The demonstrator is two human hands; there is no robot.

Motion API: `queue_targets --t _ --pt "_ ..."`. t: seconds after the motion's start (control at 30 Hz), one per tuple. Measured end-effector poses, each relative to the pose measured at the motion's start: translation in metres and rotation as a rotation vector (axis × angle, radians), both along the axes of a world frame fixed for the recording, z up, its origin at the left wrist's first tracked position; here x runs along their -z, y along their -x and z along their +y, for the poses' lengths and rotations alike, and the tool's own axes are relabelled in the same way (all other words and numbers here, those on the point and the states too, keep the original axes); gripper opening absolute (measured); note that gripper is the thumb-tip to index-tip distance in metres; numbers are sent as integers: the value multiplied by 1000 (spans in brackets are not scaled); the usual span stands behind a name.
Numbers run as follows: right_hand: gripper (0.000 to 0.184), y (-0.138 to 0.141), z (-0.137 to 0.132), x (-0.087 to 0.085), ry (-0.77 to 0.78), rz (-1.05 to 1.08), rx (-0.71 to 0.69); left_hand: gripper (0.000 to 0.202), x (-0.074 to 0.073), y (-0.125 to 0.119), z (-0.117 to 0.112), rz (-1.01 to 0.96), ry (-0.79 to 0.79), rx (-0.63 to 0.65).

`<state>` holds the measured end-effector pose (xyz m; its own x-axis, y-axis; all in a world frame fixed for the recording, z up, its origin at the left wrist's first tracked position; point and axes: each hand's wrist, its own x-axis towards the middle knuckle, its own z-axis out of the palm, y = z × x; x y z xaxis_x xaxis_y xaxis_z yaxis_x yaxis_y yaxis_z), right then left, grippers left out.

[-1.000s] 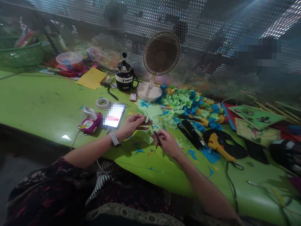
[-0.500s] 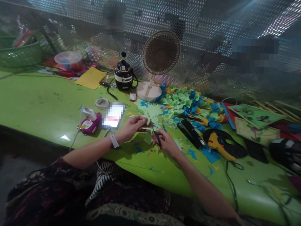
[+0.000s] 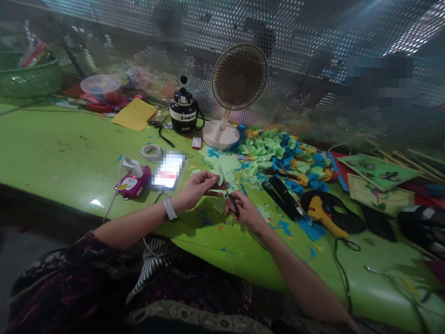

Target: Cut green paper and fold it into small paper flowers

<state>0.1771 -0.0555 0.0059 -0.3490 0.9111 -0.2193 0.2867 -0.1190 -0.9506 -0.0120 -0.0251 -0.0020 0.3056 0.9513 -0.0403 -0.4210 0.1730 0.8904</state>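
Between thumb and fingers, my left hand (image 3: 201, 186) pinches a small piece of light green paper (image 3: 220, 179). My right hand (image 3: 245, 210) is closed round the dark handles of a pair of scissors (image 3: 233, 202), whose blades point up and away beside that paper. Whether the blades touch the paper I cannot tell. Beneath and beyond both hands lie light green paper scraps (image 3: 228, 163), with blue and orange bits nearer the table's front edge. A heap of folded green, blue and yellow paper shapes (image 3: 270, 147) lies beyond my right hand.
A white fan (image 3: 220, 134) and a black bottle (image 3: 183, 114) stand at the back. Left of my hands are a lit phone (image 3: 167, 171), a tape roll (image 3: 151, 152) and a purple power socket (image 3: 134, 182). On the right lie a black stapler (image 3: 282, 197) and a yellow glue gun (image 3: 325, 217).
Both hands stay almost in place, with the paper and the scissors still held. The scissor blades look slightly shifted against the green paper; the rest of the table looks the same.
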Motion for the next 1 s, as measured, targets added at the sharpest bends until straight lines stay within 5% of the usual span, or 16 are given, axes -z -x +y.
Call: queue_targets --t 1.0 --pt "51 -1 -1 -2 -58 -70 32 34 0 1 2 -1 -6 -4"
